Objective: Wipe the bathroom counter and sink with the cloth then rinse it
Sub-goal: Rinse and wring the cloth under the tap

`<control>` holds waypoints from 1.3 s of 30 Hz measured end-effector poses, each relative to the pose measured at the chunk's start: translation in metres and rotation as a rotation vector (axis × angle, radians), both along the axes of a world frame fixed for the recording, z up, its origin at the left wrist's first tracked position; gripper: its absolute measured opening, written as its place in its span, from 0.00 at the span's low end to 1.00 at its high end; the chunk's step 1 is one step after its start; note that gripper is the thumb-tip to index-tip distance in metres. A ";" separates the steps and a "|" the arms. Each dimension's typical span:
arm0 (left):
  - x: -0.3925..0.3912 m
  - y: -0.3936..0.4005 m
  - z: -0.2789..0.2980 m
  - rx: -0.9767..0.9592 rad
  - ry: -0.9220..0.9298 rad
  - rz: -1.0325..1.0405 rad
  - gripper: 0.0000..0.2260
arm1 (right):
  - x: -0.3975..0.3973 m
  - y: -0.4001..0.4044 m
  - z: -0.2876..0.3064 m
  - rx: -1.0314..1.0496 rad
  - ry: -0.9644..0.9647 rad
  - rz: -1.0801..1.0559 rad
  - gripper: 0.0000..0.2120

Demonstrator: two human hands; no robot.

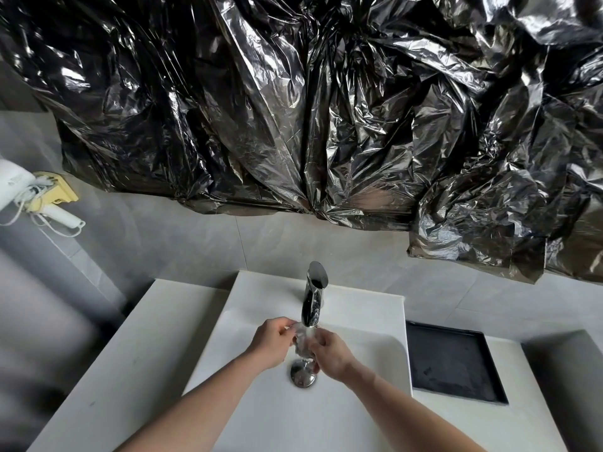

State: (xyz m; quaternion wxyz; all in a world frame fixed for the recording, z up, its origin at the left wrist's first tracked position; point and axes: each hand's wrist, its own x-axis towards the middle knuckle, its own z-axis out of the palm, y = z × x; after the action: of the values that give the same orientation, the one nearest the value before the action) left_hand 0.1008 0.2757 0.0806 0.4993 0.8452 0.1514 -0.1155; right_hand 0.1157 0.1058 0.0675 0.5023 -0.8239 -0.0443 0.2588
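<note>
No text, label, brand, number or sign can be read anywhere in this view; the faint grey mark on the white wall-mounted hair dryer is too blurred to make out.

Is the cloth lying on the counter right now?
No, both the left hand and the right hand hold the cloth under the faucet, over the sink.

Location: a bathroom. Indicators: a white sink set in a white worktop at lower centre; a chrome faucet above the drain; grey wall tiles behind; a wall-mounted hair dryer at the left edge. Black plastic sheeting covers the upper frame.
</note>
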 end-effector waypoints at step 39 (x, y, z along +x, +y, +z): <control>-0.012 0.002 -0.002 -0.178 0.050 0.043 0.12 | -0.001 -0.030 0.004 0.190 0.096 -0.132 0.27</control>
State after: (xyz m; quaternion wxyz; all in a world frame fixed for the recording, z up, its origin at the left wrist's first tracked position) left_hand 0.0891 0.2777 0.0782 0.5709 0.7908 0.1712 -0.1389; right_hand 0.1150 0.0753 0.0720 0.5957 -0.7603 0.0098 0.2588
